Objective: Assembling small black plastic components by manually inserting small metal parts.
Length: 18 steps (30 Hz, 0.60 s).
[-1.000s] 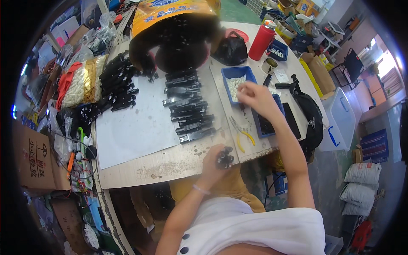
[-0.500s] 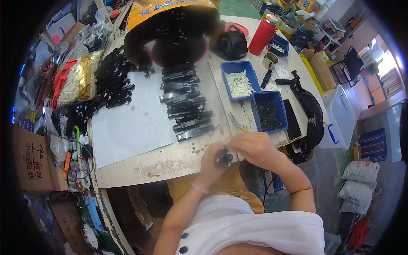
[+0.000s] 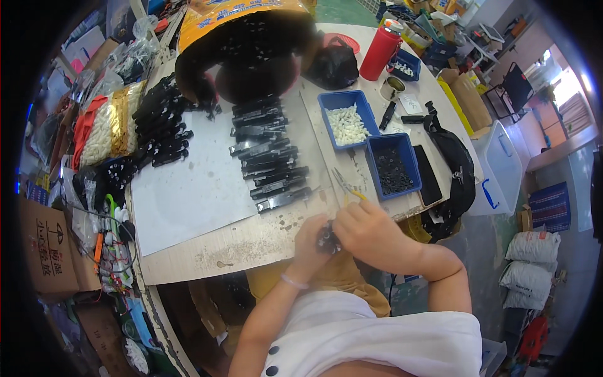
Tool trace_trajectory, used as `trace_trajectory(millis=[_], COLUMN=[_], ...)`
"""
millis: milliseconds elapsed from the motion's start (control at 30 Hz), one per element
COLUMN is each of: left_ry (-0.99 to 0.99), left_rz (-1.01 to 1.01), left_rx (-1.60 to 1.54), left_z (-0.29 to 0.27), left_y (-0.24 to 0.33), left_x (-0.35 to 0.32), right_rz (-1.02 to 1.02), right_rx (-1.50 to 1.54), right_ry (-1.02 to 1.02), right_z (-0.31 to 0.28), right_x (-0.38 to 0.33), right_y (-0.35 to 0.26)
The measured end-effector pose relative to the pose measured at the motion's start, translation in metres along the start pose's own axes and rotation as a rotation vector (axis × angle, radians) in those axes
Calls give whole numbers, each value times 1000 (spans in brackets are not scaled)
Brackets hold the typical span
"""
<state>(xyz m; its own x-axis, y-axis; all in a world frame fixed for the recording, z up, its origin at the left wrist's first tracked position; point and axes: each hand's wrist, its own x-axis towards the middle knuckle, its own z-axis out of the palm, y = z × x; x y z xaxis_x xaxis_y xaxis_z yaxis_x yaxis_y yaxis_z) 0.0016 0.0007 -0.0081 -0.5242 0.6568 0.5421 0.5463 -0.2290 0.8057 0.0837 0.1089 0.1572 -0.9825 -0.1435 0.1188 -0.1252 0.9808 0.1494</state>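
Beside the right hand [image 3: 364, 231], the left hand [image 3: 310, 242] grasps black parts [image 3: 326, 241].
The right's fingers curl, any contents hidden; pliers [image 3: 348, 189] lie just beyond.

Near edge of surface [image 3: 242, 242]: left hand [image 3: 310, 244] held curled; right hand [image 3: 365, 231] held just beside it, fingers [image 3: 349, 220] bent; right elbow [image 3: 453, 271] sharply flexed.

We record dark characters [image 3: 45, 250] and an umbrella sign [image 3: 59, 234] printed on the carton [image 3: 61, 262], plus blue lettering [image 3: 205, 23] on the orange bag [image 3: 242, 14].
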Motion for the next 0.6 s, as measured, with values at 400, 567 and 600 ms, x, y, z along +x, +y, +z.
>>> trace_trajectory(millis=[400,567,600], left_ry=[70,36,7], left_rz=[-145,-47,-258], left_rx=[-62,-20,-161], left_z=[3,5,6], left_y=[11,-3,-18], left_x=[2,3,-11], right_rz=[209,-113,-278], right_rx=[326,1335,1834], right_ry=[-301,603,742], right_z=[-16,-41,-54], right_x=[29,16,12], right_y=[8,3,-13])
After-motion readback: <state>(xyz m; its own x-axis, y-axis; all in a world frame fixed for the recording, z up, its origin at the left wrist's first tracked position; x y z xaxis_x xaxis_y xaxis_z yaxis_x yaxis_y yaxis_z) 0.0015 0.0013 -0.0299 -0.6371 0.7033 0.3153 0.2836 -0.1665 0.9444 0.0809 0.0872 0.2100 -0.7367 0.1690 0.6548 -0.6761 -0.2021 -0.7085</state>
